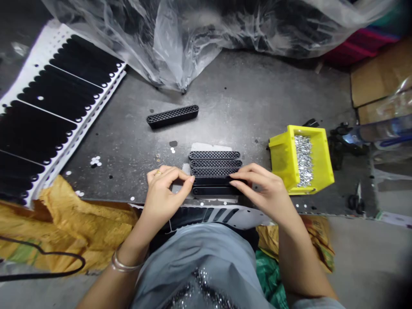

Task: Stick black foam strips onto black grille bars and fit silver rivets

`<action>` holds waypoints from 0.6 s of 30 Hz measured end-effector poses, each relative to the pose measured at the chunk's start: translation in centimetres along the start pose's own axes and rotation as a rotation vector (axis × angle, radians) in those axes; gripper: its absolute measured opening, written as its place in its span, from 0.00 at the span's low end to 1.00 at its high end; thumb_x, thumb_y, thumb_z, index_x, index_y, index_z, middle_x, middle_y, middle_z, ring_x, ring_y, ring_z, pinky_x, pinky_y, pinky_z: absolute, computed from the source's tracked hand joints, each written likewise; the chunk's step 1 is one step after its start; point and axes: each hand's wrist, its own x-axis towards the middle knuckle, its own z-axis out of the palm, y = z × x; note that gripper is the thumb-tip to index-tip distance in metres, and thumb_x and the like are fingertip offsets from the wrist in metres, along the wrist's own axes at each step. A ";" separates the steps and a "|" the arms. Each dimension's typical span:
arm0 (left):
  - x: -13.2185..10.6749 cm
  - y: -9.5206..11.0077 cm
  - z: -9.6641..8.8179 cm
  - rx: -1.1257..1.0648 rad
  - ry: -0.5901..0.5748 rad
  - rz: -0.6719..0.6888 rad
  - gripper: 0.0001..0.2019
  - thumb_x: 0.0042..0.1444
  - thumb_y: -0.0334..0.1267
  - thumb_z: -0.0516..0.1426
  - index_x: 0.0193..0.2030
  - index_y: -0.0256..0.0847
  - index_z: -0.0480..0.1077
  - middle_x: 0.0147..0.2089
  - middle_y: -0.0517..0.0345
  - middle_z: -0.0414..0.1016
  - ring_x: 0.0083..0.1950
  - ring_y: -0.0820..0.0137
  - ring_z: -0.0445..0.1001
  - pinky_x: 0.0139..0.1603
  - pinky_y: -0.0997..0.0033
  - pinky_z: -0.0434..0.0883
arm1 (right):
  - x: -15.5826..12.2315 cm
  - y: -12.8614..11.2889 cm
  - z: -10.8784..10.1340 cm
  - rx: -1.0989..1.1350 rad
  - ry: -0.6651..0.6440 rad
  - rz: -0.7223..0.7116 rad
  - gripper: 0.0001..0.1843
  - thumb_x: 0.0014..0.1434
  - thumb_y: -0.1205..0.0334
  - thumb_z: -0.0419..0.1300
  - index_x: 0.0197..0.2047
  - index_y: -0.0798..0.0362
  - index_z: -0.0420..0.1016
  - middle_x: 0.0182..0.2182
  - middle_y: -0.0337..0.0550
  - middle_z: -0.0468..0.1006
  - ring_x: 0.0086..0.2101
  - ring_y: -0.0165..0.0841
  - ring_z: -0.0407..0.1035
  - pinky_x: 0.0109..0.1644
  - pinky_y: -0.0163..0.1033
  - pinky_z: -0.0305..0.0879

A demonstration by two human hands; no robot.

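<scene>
Just left of the yellow bin (283, 163), five black bars stand side by side in a short row on the table (244, 98), over a pale pad (210, 147). Three of them, the lattice bars (216, 163), show a crisscross face upward; the two closest to the person show smooth dark sides. The left hand (169, 185), on the far side of the row from the bin, has its thumb and forefinger closed on the left end of the held bar (212, 180), the fourth one. The right hand (265, 186), between that row and the bin, pinches the same bar's right end with thumb and fingers; whether it is lifted clear of its neighbours I cannot tell. The smooth bar (216, 191) lies along the person's side of it. Loose metal pieces (303, 163) fill the bin. Farther left of the bin and beyond the row, a separate bar (173, 117) lies slightly askew, lattice up. Well to the bin's left are white sheets (109, 96) bearing black strips. Crumpled clear plastic (174, 47) spreads beyond the bin, toward the left, and to its right, on the person's side, lie scissors (356, 201)
</scene>
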 end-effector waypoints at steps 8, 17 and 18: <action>0.5 -0.5 -0.5 0.032 -0.025 0.018 0.10 0.64 0.41 0.61 0.31 0.45 0.74 0.35 0.64 0.82 0.42 0.66 0.78 0.58 0.56 0.61 | -0.3 2.3 0.0 0.101 0.054 -0.034 0.06 0.68 0.63 0.63 0.43 0.49 0.83 0.37 0.42 0.79 0.36 0.31 0.74 0.37 0.39 0.74; -4.6 1.2 4.2 0.044 -0.005 0.737 0.12 0.65 0.28 0.61 0.54 0.40 0.74 0.45 0.53 0.84 0.47 0.67 0.82 0.50 0.66 0.77 | -9.1 0.3 1.8 -0.137 0.145 0.004 0.13 0.69 0.67 0.61 0.55 0.51 0.78 0.40 0.48 0.79 0.40 0.36 0.75 0.44 0.42 0.77; -5.0 1.0 5.2 0.042 -0.046 0.777 0.13 0.66 0.28 0.59 0.57 0.38 0.73 0.48 0.51 0.84 0.51 0.65 0.81 0.53 0.64 0.77 | -9.7 0.7 2.5 -0.165 0.148 -0.021 0.13 0.69 0.67 0.61 0.55 0.52 0.78 0.41 0.49 0.79 0.41 0.37 0.75 0.44 0.43 0.77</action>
